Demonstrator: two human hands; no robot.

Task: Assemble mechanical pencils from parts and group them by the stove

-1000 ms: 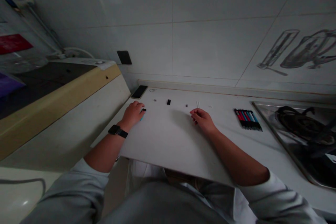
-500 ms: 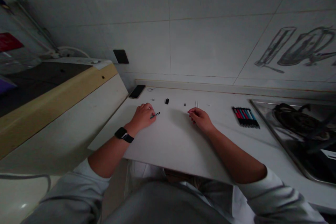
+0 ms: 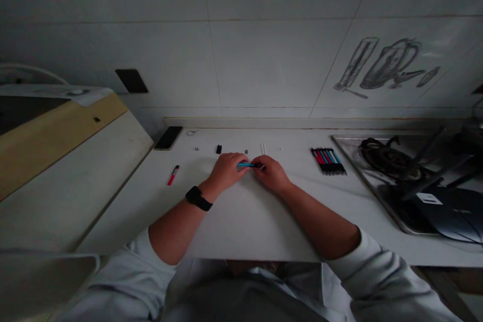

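Observation:
My left hand [image 3: 227, 170] is closed around a blue pen [image 3: 245, 164], its blue barrel showing between my hands. My right hand [image 3: 270, 172] pinches the pen's dark end, and the fingertips of both hands nearly meet over the white counter. The exact grip of the right fingers is partly hidden. Left of my hands lies a short red pen piece [image 3: 173, 175] with a black end. Just beyond my hands are a pair of small black parts [image 3: 219, 149], a tiny dark piece [image 3: 246, 151] and two thin white sticks [image 3: 263, 149].
A row of red, blue and black pens [image 3: 328, 161] lies on the right, beside the gas stove [image 3: 381, 158]. A phone [image 3: 168, 138] rests at the back left, near a thin ring [image 3: 190, 133] and tiny bits [image 3: 196, 149]. The tiled wall closes off the back.
My left hand has moved right and met my right hand at the blue pen. The red piece now shows where my left hand was. The view has turned to the right.

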